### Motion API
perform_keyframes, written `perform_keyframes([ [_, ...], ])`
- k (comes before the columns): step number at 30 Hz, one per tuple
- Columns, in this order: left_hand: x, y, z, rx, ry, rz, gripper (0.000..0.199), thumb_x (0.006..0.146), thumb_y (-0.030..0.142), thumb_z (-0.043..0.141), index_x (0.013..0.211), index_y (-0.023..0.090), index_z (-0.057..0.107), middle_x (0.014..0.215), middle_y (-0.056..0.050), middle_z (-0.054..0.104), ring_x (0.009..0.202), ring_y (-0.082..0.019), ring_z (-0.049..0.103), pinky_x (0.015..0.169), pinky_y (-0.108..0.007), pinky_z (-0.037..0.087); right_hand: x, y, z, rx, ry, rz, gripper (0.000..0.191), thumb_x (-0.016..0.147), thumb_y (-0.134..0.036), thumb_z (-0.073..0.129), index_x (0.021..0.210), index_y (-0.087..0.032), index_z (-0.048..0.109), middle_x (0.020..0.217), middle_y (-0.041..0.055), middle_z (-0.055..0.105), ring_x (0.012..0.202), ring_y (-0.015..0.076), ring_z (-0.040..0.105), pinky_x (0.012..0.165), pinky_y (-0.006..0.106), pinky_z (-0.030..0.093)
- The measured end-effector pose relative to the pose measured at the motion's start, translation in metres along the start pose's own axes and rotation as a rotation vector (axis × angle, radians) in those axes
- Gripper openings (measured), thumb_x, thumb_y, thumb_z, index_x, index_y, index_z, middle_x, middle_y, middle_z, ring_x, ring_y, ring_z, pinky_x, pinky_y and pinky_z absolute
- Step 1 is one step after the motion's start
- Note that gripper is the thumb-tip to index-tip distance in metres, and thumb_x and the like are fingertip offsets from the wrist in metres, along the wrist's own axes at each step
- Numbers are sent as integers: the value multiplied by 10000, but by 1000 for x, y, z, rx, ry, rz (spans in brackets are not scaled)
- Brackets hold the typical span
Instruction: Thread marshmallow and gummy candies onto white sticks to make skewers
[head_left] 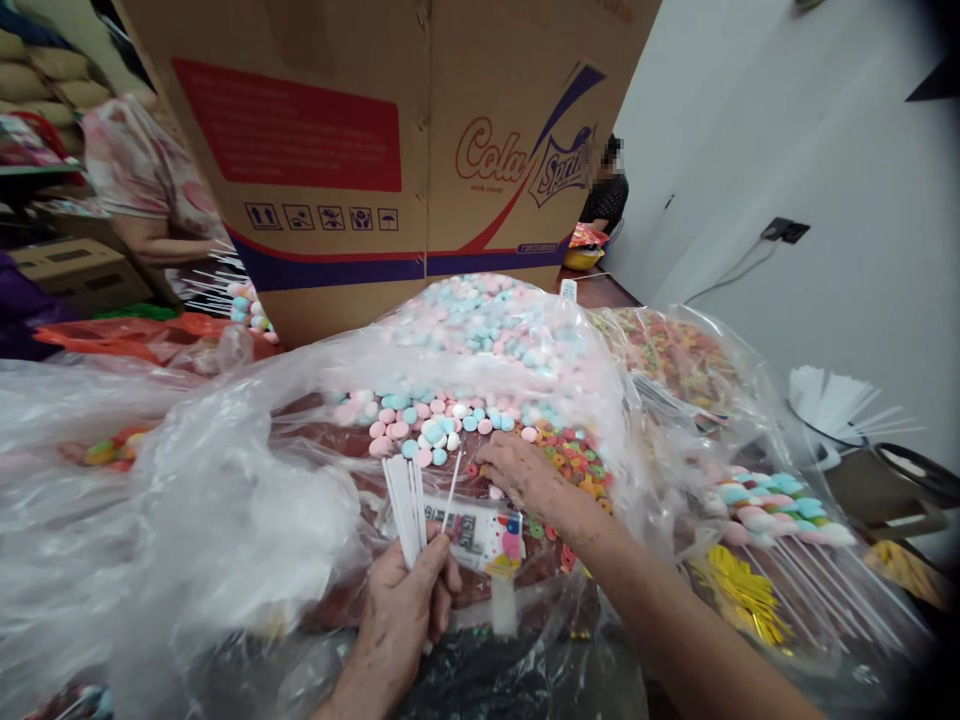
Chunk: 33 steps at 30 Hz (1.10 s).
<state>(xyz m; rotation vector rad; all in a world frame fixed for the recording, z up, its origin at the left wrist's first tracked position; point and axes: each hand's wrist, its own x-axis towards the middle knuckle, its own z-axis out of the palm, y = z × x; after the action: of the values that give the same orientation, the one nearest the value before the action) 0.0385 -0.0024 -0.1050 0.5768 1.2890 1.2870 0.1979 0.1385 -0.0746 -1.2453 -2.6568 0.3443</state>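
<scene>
My left hand [411,590] is closed around a bundle of flat white sticks [405,505] pointing upward. A single thin stick [452,492] stands apart from the bundle, between thumb and finger. Just to the right, my right hand [521,470] reaches down with bent fingers at the edge of some colourful ring candies [574,460]; its fingertips are partly hidden, so what they pinch is unclear. Pink, blue and white button-shaped marshmallows [439,430] lie loose beyond both hands. Under the sticks is a printed packet [480,535].
A tall cardboard box [337,230] blocks the back. Clear plastic bags spread across the table, one full of marshmallows [487,310]. At right lie filled candy skewers [787,510], yellow ties [742,600] and a container of white sticks [829,400]. Two people are behind the box.
</scene>
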Motion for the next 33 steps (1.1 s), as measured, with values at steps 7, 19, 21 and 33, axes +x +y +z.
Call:
perform_keyframes([
  [7,-1,3,1,-8,-13,-27,511,625,638,765,689,163,588,477,40,581,244,-46,379,255,-154,226,1,1,-6,48,-37,85,230,963,-140,472,837,-177,662,921,62,664,860,180,575,795,288,420],
  [19,-3,5,1,-29,-30,-4,503,648,604,763,819,162,593,502,63,607,246,-47,399,251,-139,242,-3,-8,-37,343,15,201,220,911,-215,492,777,-185,664,750,-11,627,655,123,511,613,241,317],
  [21,-2,4,1,-29,-30,-10,509,645,600,766,835,162,589,502,63,611,246,-49,401,251,-139,245,-5,-7,-38,347,-14,187,219,917,-217,486,821,-191,681,743,-15,627,650,123,513,617,240,320],
  [33,0,0,-1,-30,-46,1,498,663,599,760,832,165,584,495,67,603,245,-51,399,244,-139,243,4,-5,-16,-28,-39,215,146,931,-147,502,919,-191,641,991,99,667,894,217,573,776,296,395],
])
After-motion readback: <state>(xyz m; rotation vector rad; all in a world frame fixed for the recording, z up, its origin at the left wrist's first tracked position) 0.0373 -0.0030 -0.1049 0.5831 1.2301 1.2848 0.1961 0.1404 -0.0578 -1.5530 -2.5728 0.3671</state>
